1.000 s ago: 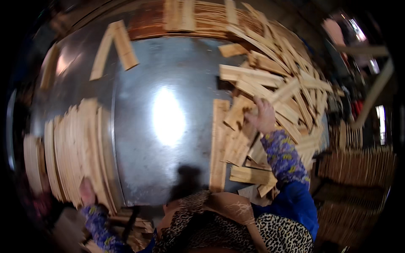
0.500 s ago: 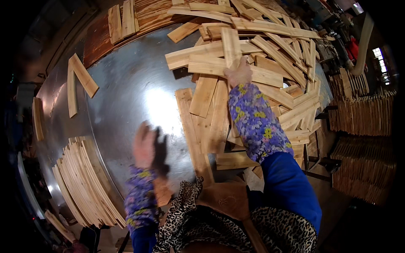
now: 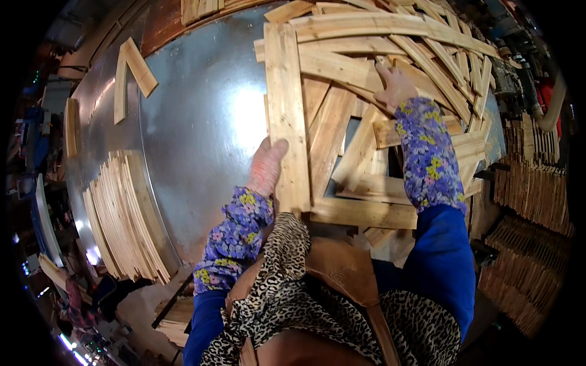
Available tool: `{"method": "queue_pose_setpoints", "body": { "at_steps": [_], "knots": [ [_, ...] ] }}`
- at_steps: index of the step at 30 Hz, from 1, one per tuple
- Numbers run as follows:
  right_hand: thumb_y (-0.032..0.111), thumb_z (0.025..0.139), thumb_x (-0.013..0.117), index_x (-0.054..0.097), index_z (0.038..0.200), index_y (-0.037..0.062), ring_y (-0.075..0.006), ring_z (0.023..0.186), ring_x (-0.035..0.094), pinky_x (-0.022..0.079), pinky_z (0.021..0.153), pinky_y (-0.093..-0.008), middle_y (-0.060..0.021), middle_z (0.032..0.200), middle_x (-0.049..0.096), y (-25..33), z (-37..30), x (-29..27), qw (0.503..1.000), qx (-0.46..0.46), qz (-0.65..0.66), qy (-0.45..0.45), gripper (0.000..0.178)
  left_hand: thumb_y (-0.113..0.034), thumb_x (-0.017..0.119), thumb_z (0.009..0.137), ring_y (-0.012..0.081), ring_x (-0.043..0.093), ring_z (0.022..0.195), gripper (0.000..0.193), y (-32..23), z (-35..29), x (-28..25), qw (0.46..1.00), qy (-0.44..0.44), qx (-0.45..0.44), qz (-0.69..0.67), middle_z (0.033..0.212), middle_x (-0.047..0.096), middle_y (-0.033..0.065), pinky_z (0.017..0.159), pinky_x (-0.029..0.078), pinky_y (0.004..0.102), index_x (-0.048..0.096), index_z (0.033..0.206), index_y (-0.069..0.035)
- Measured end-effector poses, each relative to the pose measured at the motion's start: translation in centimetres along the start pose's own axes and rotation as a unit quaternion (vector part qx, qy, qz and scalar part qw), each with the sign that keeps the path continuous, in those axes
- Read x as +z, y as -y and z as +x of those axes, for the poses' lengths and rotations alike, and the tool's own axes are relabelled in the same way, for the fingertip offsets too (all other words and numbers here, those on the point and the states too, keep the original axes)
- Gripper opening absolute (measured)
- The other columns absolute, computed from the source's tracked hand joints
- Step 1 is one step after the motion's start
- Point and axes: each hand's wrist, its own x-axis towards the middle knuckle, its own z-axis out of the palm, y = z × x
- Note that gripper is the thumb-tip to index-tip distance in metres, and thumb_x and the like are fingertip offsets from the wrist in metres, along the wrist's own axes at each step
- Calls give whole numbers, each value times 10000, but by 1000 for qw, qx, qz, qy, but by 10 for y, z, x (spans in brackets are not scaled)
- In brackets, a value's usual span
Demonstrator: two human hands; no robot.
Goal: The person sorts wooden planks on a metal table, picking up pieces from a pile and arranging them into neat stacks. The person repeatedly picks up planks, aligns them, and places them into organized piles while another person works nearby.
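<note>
My left hand (image 3: pixel 267 166) grips a long, pale wooden board (image 3: pixel 285 104) by its left edge, with the thumb on its upper face. This board lies lengthwise in front of me, across the left side of a loose heap. Farther out to the right, my right hand (image 3: pixel 397 86) is at the right end of another wooden board (image 3: pixel 342 67), its thumb and fingers on either side of that end. The undersides of both boards and some fingertips are hidden. More loose boards (image 3: pixel 360 146) lie crossed at many angles under and around my right forearm.
A shiny metal tabletop (image 3: pixel 195 122) spreads to the left. On it stand a row of boards on edge (image 3: pixel 125 213), two crossed boards (image 3: pixel 134 73) and a single board (image 3: pixel 71 128). Tall stacks of slats (image 3: pixel 531 195) stand at the right. A person (image 3: pixel 76 302) is at lower left.
My left hand has moved from over the bare metal to the right and holds a board lengthwise. My right hand has shifted right onto another board. The whole view has shifted.
</note>
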Motion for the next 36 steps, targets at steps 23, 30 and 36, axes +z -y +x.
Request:
{"method": "queue_pose_setpoints", "body": {
  "at_steps": [23, 30, 36],
  "knots": [
    [315, 774, 804, 451, 1652, 171, -438, 1346, 627, 501, 1171, -502, -255, 1415, 653, -11, -44, 18, 994, 59, -44, 82, 957, -931, 475, 947, 255, 642, 526, 840, 59, -17, -44, 926, -77, -195, -314, 691, 677, 79, 445, 544, 409, 744, 1144, -160],
    [487, 877, 733, 619, 1448, -76, -308, 1112, 751, 617, 967, -435, -252, 1253, 751, 75, -11, 3, 703, 105, 614, 343, 810, -982, 442, 904, 204, 530, 559, 930, 53, -12, -84, 918, -32, -159, -361, 671, 573, 33, 509, 470, 386, 659, 1365, -204],
    [459, 965, 671, 687, 1336, -48, -285, 943, 767, 645, 878, -426, -186, 1100, 786, 253, -8, 44, 605, 126, 727, 297, 628, -856, 617, 933, 270, 745, 853, 850, 84, 22, -77, 880, 85, -71, -462, 1072, 747, 138, 775, 669, 469, 654, 1356, -119]
  ]
}}
